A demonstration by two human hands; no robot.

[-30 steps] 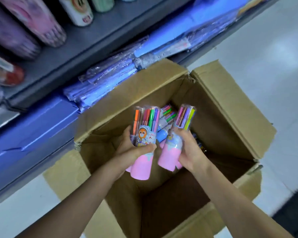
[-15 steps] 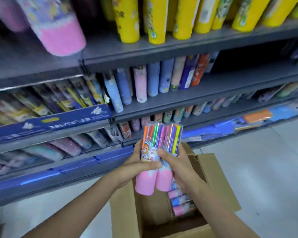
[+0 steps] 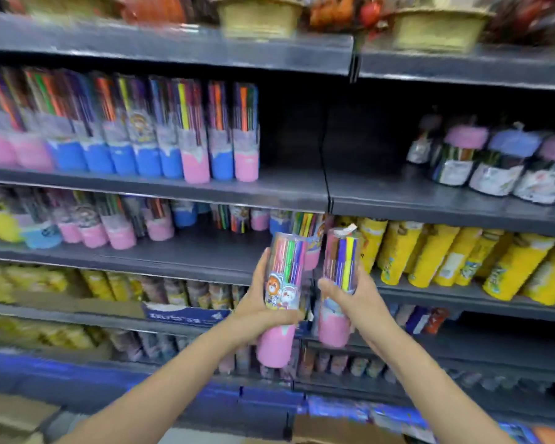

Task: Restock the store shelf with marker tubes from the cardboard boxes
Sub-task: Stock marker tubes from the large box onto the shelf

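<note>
Blur smears most of the shelving, so you can read little beyond colour and outline. Your left hand (image 3: pixel 257 310) is wrapped round a marker tube (image 3: pixel 281 294) with a pink base and a cartoon label, thumb across the front, fingers hidden behind it. A second tube seems to sit behind that one, only its top and a strip of pink showing past the right edge; you cannot tell whether the same hand holds it. Your right hand (image 3: pixel 358 302) grips another pink-based tube (image 3: pixel 338 290), fingers curled round its far side and thumb on the near face; its torn wrapper sticks up at the top. Both tubes stand roughly upright, close together but apart, held in front of the third shelf (image 3: pixel 180 251) down.

Above them, the second shelf (image 3: pixel 289 184) carries a row of pink and blue tubes (image 3: pixel 186 145) on the left, then a bare dark stretch, then short jars with pink and blue lids (image 3: pixel 491 161), cut off at the right edge. Yellow tubes (image 3: pixel 455 257) lean in a row just right of your hands. The lower shelves are too blurred to name. A corner of cardboard box (image 3: pixel 340 432) shows at the bottom edge, its inside out of view, and another brown patch at bottom left is hard to make out.
</note>
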